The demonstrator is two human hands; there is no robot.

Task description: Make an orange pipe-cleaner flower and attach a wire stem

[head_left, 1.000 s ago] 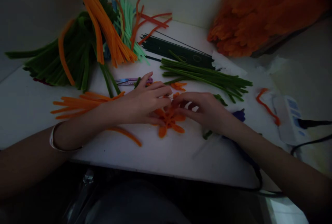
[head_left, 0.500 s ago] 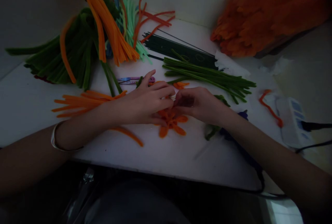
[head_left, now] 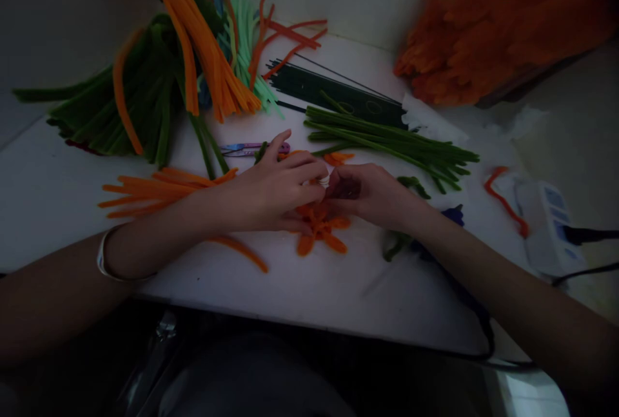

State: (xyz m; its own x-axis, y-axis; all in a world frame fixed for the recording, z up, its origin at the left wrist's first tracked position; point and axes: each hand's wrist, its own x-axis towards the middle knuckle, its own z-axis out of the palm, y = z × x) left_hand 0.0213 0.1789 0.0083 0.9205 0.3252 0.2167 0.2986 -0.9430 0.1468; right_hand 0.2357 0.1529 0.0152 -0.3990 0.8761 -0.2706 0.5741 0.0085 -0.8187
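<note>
An orange pipe-cleaner flower [head_left: 321, 234] with looped petals lies low over the white table, between my two hands. My left hand [head_left: 285, 188] bends over its left and upper side, thumb and fingers closed on it, with one finger raised away. From the right, my right hand [head_left: 370, 194] pinches at the flower's upper edge, its fingertips meeting those of the left. The exact spot that the fingertips grip is hidden. Just behind the left hand lie scissors [head_left: 242, 148] with purple handles, and short orange pieces [head_left: 338, 158] rest beyond the fingers.
Orange pipe cleaners [head_left: 155, 193] lie at left, a green bundle [head_left: 391, 143] behind the hands. Larger green [head_left: 149, 95] and orange bundles [head_left: 207, 43] stand at back left. Dark thin stems [head_left: 333, 91] lie farther back. At right are a white power strip [head_left: 551, 230] and a big orange bundle [head_left: 498, 30].
Almost nothing differs. Both hands stay on the orange flower in nearly the same pose, and the whole view has shifted very slightly.
</note>
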